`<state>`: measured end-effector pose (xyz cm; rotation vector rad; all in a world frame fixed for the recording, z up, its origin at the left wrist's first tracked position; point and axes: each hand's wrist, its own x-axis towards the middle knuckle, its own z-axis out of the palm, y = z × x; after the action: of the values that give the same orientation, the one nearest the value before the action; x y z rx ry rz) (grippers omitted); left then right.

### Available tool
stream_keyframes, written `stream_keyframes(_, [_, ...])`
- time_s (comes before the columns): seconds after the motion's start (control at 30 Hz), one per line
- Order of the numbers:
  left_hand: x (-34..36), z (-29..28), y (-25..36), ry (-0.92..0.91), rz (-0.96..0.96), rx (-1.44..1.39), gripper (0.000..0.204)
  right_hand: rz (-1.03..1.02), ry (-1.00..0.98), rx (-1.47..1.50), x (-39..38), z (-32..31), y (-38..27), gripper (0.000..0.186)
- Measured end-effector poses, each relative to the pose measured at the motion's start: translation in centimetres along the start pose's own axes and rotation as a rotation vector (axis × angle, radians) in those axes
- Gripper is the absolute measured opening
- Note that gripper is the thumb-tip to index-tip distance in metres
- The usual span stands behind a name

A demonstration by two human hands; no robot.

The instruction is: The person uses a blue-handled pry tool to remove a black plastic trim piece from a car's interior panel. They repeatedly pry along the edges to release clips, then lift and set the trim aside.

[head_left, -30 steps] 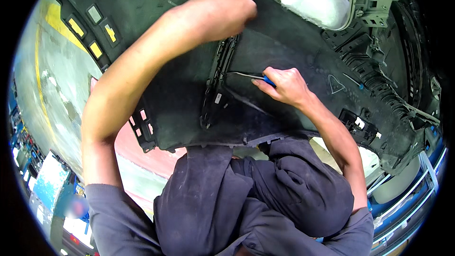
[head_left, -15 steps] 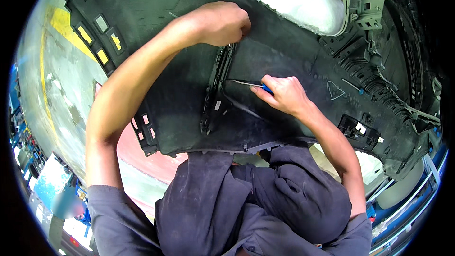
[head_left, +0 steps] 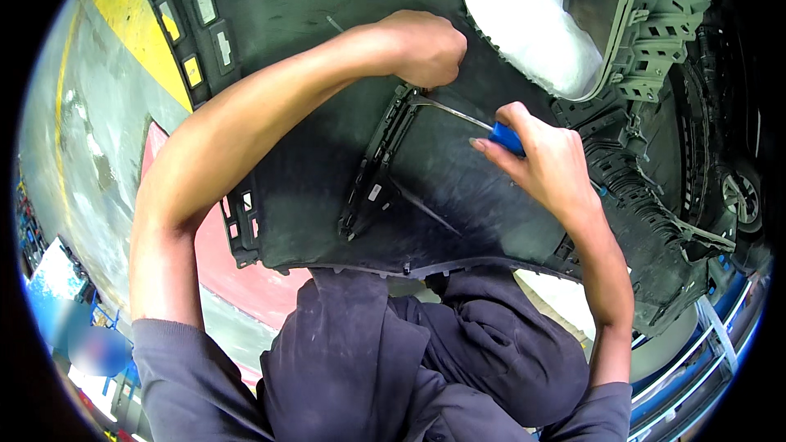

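A large black plastic car panel (head_left: 303,147), apparently a bumper cover, lies before my knees. A long, narrow black bracket (head_left: 378,165) runs aslant across it. My right hand (head_left: 550,154) is closed around the blue handle of a screwdriver (head_left: 465,117). Its metal shaft points left, and the tip meets the bracket's upper end. Just above that end, my left hand (head_left: 430,47) is closed in a fist with its fingers curled under; whatever it grips is hidden.
At the upper right is a large opening (head_left: 532,29) with white showing through, bordered by a grey slotted bracket (head_left: 663,29). Ribbed black parts (head_left: 622,164) line the panel's right side. Blue metal rails (head_left: 696,360) stand at the lower right. Yellow and red markings cover the floor at left.
The screwdriver tip has moved up along the bracket from about its middle to its upper end, with my right hand rising. My left hand stays by the upper end. The view has shifted.
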<state>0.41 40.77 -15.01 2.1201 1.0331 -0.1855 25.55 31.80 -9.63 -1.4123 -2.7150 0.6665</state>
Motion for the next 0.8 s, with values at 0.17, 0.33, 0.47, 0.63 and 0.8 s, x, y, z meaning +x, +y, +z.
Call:
stream_keyframes(0.17, [0.4,0.1,0.2,0.019,0.018,0.042,0.023,-0.073,0.093,-0.087,1.8,-0.1,0.2,0.035])
stream_keyframes(0.33, [0.2,-0.1,0.5,0.003,0.004,0.048,0.023,-0.155,0.017,-0.157,3.9,-0.2,1.4,0.033])
stream_keyframes(0.47, [-0.2,-0.4,0.7,-0.013,-0.002,0.048,0.023,-0.232,-0.013,-0.231,5.6,-0.9,2.4,0.034])
stream_keyframes(0.63, [0.1,-0.2,0.7,-0.045,-0.028,0.067,0.026,-0.405,-0.034,-0.31,7.6,-0.9,3.7,0.036])
stream_keyframes(0.8, [0.9,-0.6,1.3,-0.081,-0.012,0.098,0.027,-0.424,-0.114,-0.442,9.4,-1.3,4.4,0.052])
